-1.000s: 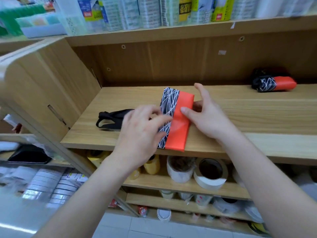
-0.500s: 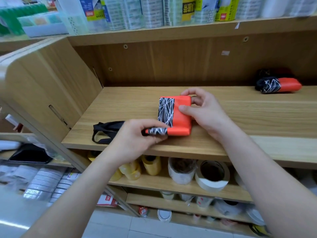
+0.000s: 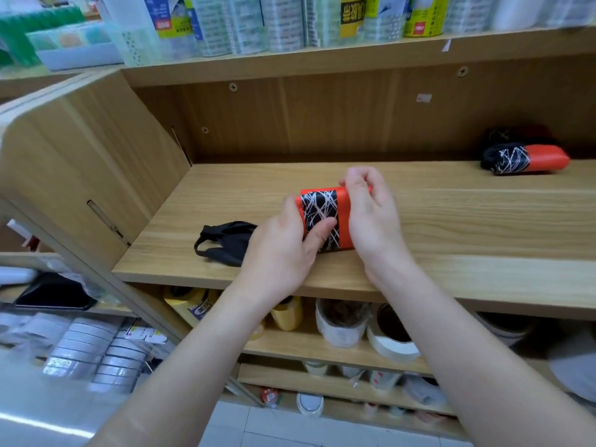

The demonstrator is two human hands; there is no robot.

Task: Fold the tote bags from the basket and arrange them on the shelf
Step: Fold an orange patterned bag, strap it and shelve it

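An orange tote bag (image 3: 342, 217) with a black panel of white lines lies folded into a small packet on the wooden shelf (image 3: 451, 221). My left hand (image 3: 283, 250) grips its left edge, thumb pressed on the patterned panel. My right hand (image 3: 371, 214) curls over its right side, fingertips pinching the far top corner. The bag's black straps (image 3: 225, 241) trail out to the left on the shelf. A second folded orange and black tote bag (image 3: 525, 159) rests at the back right of the same shelf.
The shelf's wooden side panel (image 3: 80, 175) stands at the left. Packaged rolls (image 3: 290, 21) line the shelf above. Tape rolls (image 3: 390, 337) and yellow rolls sit on the shelf below. Bare shelf board stretches between the two bags.
The long flat bag has been folded over into a short thick packet. My left hand moved from the near end up to the left edge, and my right hand closed over the right side.
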